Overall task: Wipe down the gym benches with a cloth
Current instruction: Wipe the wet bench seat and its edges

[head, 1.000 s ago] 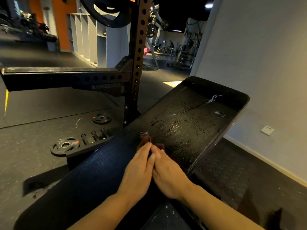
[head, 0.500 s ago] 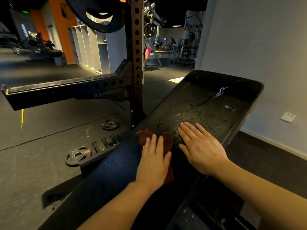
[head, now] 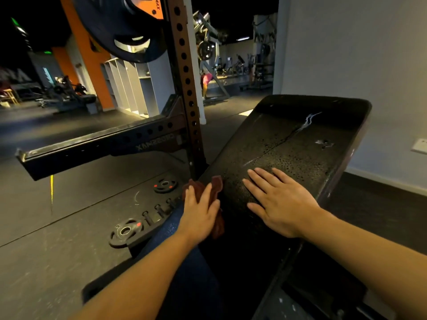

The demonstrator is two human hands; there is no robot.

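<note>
A black padded gym bench point(head: 300, 139) slopes up and away from me, its worn surface cracked and speckled with droplets. My left hand point(head: 198, 213) lies on a dark red-brown cloth point(head: 217, 188) at the bench's left edge, fingers pressing it down. My right hand point(head: 279, 202) rests flat on the pad to the right of the cloth, fingers spread, holding nothing. Much of the cloth is hidden under my left hand.
A squat rack upright point(head: 184, 88) with a horizontal safety arm point(head: 92, 146) stands just left of the bench, a weight plate point(head: 124, 28) hanging above. Small plates point(head: 126, 230) lie on the floor. A grey wall point(head: 358, 54) is at the right.
My hands, together on the cloth a second ago, have parted. The left hand has slid the cloth to the bench's left edge; the right hand has laid flat on the pad.
</note>
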